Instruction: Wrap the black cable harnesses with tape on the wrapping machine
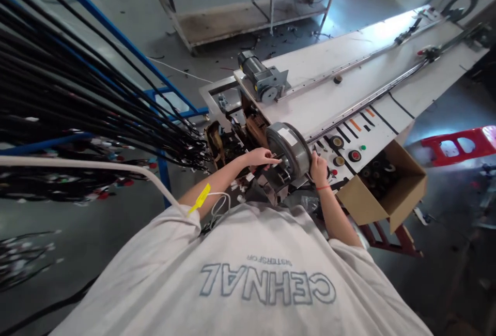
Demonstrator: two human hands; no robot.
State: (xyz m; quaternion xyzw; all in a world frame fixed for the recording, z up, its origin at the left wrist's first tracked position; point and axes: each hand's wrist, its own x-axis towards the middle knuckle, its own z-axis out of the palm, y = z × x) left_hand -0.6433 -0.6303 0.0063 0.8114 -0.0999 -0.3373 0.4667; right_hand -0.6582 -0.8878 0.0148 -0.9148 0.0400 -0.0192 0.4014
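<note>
A round grey drum [290, 148] sits at the near end of a long white machine bed [349, 88]. My left hand [262, 156] reaches to the drum's left face, fingers pinched together at its hub; what they hold is too small to make out. On the drum's right side, my right hand [318, 166] is curled against the rim, and a red band circles its wrist. A yellow tag [200, 198] hangs from my left forearm.
A thick bundle of black cables [96, 108] hangs on a blue rack [116, 36] at the left. An open cardboard box [383, 191] with dark rolls stands right of the drum. Control buttons [349, 152] lie beside it. A grey motor [263, 80] sits on the bed. A red stool [461, 144] stands farther right.
</note>
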